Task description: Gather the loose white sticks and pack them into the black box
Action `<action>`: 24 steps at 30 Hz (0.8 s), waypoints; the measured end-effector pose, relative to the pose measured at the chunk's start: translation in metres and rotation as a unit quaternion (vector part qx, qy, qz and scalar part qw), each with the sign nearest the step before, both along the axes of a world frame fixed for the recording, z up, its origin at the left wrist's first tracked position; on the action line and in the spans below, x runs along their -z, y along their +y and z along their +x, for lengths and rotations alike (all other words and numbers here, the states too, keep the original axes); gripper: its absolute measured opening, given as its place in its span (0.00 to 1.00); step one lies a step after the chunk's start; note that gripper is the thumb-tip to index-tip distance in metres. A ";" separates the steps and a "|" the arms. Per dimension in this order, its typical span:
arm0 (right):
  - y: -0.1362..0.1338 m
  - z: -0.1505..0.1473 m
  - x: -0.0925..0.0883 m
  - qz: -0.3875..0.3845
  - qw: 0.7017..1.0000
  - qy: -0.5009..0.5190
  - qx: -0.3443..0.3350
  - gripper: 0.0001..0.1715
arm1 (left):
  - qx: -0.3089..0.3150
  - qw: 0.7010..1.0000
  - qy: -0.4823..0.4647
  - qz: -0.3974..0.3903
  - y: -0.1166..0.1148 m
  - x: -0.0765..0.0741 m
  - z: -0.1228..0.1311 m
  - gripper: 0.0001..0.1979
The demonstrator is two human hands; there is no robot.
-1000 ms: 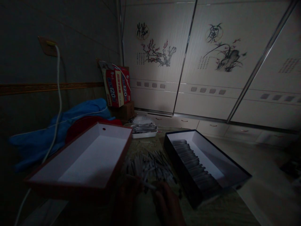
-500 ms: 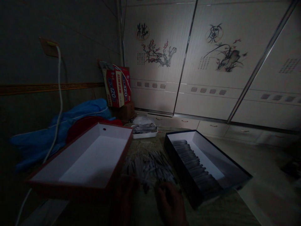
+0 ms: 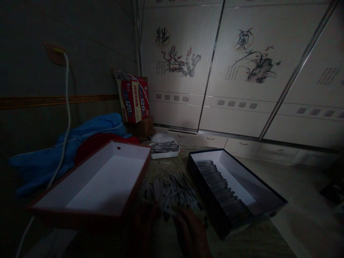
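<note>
Both hands, left hand (image 3: 143, 224) and right hand (image 3: 189, 233), reach into the loose sticks (image 3: 169, 191) heaped between the red box (image 3: 88, 186) and black box (image 3: 236, 190) (finger grip unreadable in this gloom); a careless sweep could scatter them off the counter (image 3: 242, 243).

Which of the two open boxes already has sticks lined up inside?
The black-walled box on the right; the red-walled box on the left shows only its white bottom.

Table (image 3: 172, 166): 2 boxes (image 3: 102, 179), loose sticks (image 3: 172, 188)
</note>
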State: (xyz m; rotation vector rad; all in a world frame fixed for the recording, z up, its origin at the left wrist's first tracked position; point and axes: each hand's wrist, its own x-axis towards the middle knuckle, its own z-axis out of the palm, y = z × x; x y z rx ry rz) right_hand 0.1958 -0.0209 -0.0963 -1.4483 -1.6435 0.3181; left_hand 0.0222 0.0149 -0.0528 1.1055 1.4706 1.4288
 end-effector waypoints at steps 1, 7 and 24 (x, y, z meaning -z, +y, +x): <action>-0.001 -0.001 0.000 0.002 1.000 -0.010 -0.011 0.18 | 0.016 1.000 -0.004 -0.003 -0.001 -0.003 0.001 0.23; 0.001 0.000 -0.017 -0.002 0.999 -0.002 -0.044 0.17 | -0.014 1.000 -0.001 -0.011 -0.009 -0.025 0.002 0.28; 0.004 0.007 -0.025 -0.082 0.986 -0.096 0.108 0.21 | 0.057 0.997 0.053 0.016 0.015 -0.057 0.014 0.13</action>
